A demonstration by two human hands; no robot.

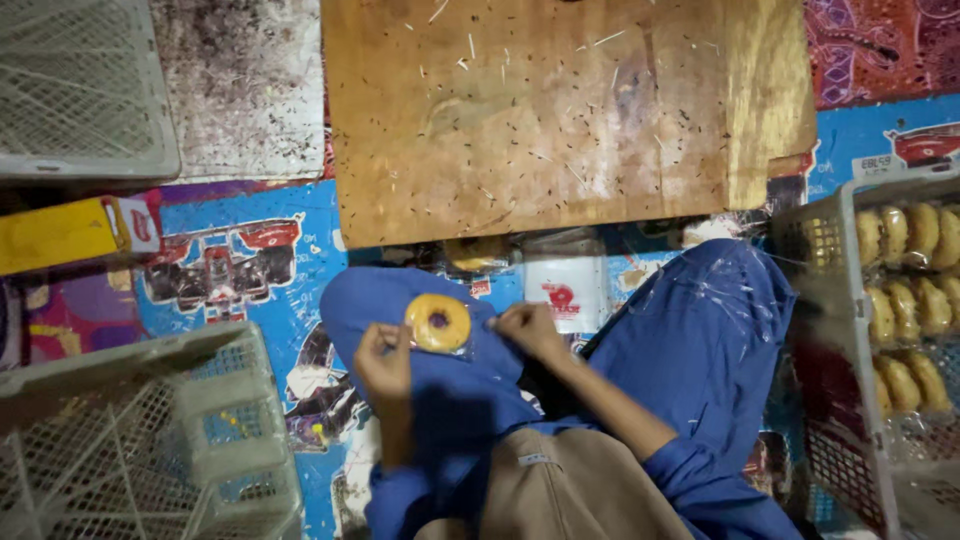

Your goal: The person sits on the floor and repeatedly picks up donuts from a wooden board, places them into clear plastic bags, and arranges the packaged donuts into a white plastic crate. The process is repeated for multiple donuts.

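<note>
Center frame: left hand (pixel 383 362) & right hand (pixel 527 330) each pinch an edge of the clear wrap w/ doughnut (pixel 437 323), stretched flat over knee; doughnut crate (pixel 850 300) at right.

A patterned floor mat (pixel 250 215) carries a wooden board (pixel 540 110); mesh crates (pixel 150 440); a yellow box (pixel 70 232).

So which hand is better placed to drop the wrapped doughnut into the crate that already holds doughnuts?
Probably the right hand: the crate sits on that side, and it already pinches the doughnut wrapper edge. The left hand is farther away.
</note>
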